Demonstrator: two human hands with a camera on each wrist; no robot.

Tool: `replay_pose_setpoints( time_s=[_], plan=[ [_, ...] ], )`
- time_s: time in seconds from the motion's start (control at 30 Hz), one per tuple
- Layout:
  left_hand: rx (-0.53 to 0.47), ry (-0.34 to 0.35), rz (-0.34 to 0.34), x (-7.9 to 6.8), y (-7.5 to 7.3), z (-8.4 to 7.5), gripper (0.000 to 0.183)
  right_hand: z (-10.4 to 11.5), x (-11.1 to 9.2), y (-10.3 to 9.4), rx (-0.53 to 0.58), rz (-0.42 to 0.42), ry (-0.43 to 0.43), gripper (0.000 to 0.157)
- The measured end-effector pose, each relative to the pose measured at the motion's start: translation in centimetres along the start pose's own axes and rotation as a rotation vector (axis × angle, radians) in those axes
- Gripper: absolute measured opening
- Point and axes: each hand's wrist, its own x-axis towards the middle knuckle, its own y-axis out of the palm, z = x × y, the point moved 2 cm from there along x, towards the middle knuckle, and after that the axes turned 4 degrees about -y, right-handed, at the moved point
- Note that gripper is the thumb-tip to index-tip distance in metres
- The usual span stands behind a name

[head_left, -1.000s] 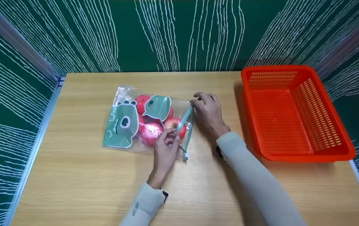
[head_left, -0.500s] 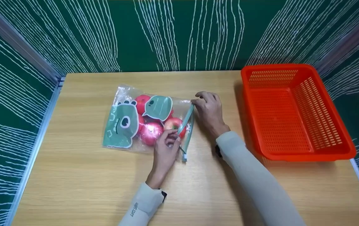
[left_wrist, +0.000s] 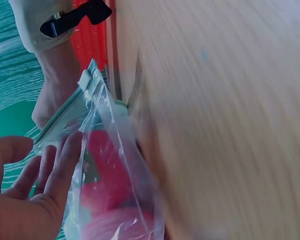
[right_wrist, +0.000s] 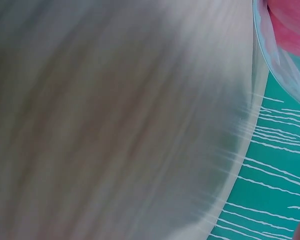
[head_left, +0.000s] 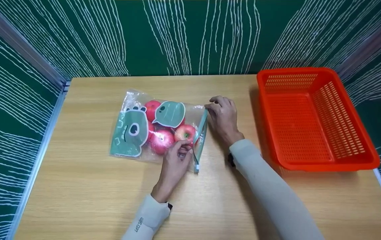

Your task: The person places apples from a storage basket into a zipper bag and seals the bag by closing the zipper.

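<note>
A clear slider zip bag (head_left: 190, 115) with a green cartoon dinosaur print lies on the table with several red apples (head_left: 161, 141) inside. Its green zip edge faces right, and the white slider (head_left: 196, 168) sits at the near corner. My right hand (head_left: 223, 115) pinches the far corner of that edge. My left hand (head_left: 176, 160) is at the near side of the mouth. In the left wrist view, its loosely bent fingers (left_wrist: 65, 167) touch the film, with the thumb apart from them. The right wrist view shows mostly blurred tabletop, with the bag's edge at upper right.
An orange-red plastic basket (head_left: 272, 133) with slotted walls stands on the right of the wooden table (head_left: 87, 193). Green panels with white wavy lines (head_left: 190, 36) enclose the table at the back and both sides.
My left hand has let go of the near zip strip, which has swung right and straightened. My right hand keeps its pinch at the far corner, shifting very slightly right.
</note>
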Motion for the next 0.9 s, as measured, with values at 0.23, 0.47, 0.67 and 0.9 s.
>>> replay_pose_setpoints(
  time_s=[0.23,0.47,0.67,0.9],
  plan=[
    [0.362,0.252,0.121,-0.7,-0.5,-0.4,0.017,0.1,0.1,0.0,0.005,0.0,0.015,0.013],
    [0.76,0.528,0.197,-1.2,-0.6,-0.4,0.034,0.2,0.2,0.0,0.024,0.0,0.032,0.013],
    [1.062,0.581,0.202,-1.2,-0.3,0.1,0.039,0.1,0.2,0.1,0.018,0.003,0.051,0.013],
    [1.298,0.642,0.166,-1.2,0.3,0.7,0.05,0.0,0.2,0.1,0.023,0.005,0.056,0.013]
  ],
)
